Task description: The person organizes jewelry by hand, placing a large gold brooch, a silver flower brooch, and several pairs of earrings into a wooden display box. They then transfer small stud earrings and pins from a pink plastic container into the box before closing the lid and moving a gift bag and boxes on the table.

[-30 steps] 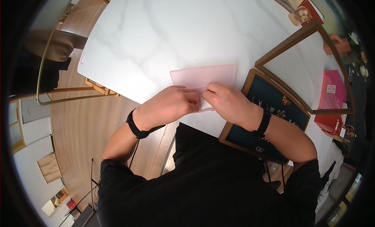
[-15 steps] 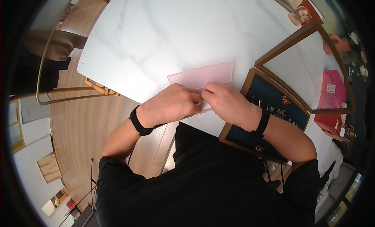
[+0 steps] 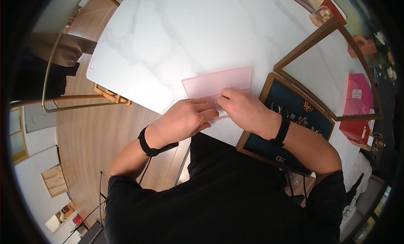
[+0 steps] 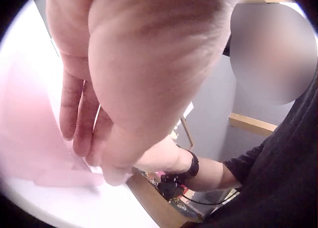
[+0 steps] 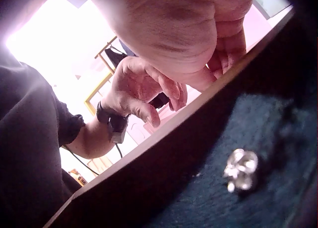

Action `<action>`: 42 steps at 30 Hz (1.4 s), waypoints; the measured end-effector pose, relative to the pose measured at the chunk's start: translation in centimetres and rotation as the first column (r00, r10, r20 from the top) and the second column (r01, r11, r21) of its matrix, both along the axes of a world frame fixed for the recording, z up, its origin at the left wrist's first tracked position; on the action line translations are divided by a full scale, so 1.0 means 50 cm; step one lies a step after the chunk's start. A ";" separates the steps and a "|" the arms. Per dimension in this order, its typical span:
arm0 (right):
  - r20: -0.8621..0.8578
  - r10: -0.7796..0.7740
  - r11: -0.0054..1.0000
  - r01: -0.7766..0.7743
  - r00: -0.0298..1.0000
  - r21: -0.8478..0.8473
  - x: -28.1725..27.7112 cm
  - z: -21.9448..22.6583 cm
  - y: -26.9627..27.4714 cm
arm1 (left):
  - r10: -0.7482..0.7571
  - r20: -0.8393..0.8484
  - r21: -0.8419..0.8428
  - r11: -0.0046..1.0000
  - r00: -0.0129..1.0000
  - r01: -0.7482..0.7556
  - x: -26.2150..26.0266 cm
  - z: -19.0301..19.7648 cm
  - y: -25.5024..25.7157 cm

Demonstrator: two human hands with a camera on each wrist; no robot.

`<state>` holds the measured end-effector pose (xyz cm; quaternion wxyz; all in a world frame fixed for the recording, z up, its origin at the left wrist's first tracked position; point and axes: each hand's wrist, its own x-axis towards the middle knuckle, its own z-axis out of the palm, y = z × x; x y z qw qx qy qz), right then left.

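A translucent pink case (image 3: pixel 216 82) lies on the white table with its lid laid back, in front of the person's body. My left hand (image 3: pixel 183 118) is at its left part; in the right wrist view that left hand (image 5: pixel 134 86) shows thumb and fingers apart with nothing between them. My right hand (image 3: pixel 246 109) bends over the right part of the case, fingertips down inside it. The wrist views hide the right fingertips, so I cannot tell what they hold. Beside the right forearm stands an open wooden jewelry box (image 3: pixel 269 89) lined in dark teal.
Several ornaments sit in the box, among them a red-orange piece (image 3: pixel 308 106) and a silver flower-shaped piece (image 5: pixel 242 168). Its glazed lid (image 3: pixel 309 45) stands raised. Behind it are a pink pack (image 3: pixel 357 94) and a glass dome (image 3: pixel 322 17). The marble-patterned table (image 3: pixel 168 38) extends away.
My left hand has drawn back slightly toward the body and its fingers have loosened and spread. The pink case has shifted a little left. The right hand stays nearly in place.
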<state>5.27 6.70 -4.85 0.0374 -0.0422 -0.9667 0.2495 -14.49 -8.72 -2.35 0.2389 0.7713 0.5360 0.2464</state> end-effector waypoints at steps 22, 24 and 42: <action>-0.084 -0.036 0.999 0.038 0.996 0.019 0.003 -0.007 -0.003 | 0.325 0.034 0.078 0.942 0.945 -0.327 0.065 -0.039 -0.062; -0.065 -0.034 0.999 0.035 0.997 0.023 0.004 -0.007 -0.001 | 0.390 0.066 0.080 0.916 0.919 -0.394 0.070 -0.040 -0.064; -0.006 -0.019 0.999 0.019 1.000 0.047 0.001 0.009 -0.003 | 0.441 0.121 0.105 0.885 0.890 -0.453 0.064 -0.062 -0.062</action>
